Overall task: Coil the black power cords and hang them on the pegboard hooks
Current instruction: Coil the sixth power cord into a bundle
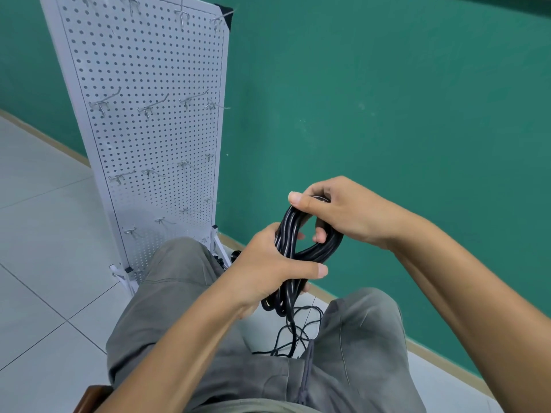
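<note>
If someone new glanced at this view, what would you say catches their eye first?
Most likely the coiled black cord at the centre, gripped by both hands: the left hand holds its lower part, and the right hand holds the top loop. Next comes the tall white pegboard on the left, leaning against the green wall, its metal hooks all bare. Loose cord trails down between the person's knees.

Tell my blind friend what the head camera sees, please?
Two hands hold a coiled black power cord: the left hand grips its lower part, the right hand its top. A white pegboard with bare metal hooks stands left, against a green wall.
</note>
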`<state>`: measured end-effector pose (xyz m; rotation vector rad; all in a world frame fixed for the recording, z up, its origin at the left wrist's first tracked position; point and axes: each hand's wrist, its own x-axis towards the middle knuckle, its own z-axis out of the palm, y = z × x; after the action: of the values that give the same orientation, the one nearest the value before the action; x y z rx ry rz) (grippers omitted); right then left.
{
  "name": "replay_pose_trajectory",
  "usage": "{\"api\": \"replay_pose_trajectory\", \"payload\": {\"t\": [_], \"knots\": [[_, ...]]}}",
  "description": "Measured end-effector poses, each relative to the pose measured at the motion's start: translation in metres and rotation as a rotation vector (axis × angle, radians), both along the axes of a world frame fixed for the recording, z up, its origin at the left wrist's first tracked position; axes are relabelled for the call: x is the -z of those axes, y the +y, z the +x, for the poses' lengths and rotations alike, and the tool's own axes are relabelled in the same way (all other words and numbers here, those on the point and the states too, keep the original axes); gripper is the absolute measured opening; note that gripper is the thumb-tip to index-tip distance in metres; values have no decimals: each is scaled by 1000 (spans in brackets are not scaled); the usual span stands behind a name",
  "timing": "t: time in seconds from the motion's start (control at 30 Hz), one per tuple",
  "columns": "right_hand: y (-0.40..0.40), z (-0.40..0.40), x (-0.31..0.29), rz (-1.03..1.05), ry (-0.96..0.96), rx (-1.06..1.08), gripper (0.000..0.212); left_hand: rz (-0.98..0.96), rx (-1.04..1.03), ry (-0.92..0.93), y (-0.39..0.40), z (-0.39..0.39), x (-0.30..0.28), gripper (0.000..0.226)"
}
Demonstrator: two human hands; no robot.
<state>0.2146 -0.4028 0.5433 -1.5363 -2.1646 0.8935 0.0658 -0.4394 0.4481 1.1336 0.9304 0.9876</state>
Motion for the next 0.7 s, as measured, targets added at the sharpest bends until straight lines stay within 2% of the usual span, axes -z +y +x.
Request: {"api": "replay_pose_trajectory", "payload": {"t": [0.1, 0.2, 0.27, 0.3, 0.4, 0.47, 0.53, 0.67, 0.7], "knots": [[-1, 2, -5, 37, 15, -12, 47, 30, -79, -24, -3, 1, -5, 80], [0, 3, -8, 36, 3, -31, 48, 62, -141, -70, -6, 4, -7, 111], [1, 2, -11, 36, -10, -49, 51, 74, -145, -49, -9, 8, -7, 114], [1, 1, -12, 40, -13, -59, 51, 87, -139, -25, -9, 8, -7, 102], [3, -2, -15, 66, -45, -92, 52, 89, -73, 60, -8, 3, -13, 35], [5, -5, -13, 85, -46, -100, 52, 48, -35, 90, -6, -1, -12, 16], [7, -10, -11, 95, -15, -105, 49, 36, -51, 81, -3, -4, -10, 28], [10, -21, -20, 148, -16, -113, 42, 166, -284, 99, 5, -8, -5, 106], [10, -23, -23, 156, -25, -117, 42, 206, -345, 136, 5, -7, -4, 117]]}}
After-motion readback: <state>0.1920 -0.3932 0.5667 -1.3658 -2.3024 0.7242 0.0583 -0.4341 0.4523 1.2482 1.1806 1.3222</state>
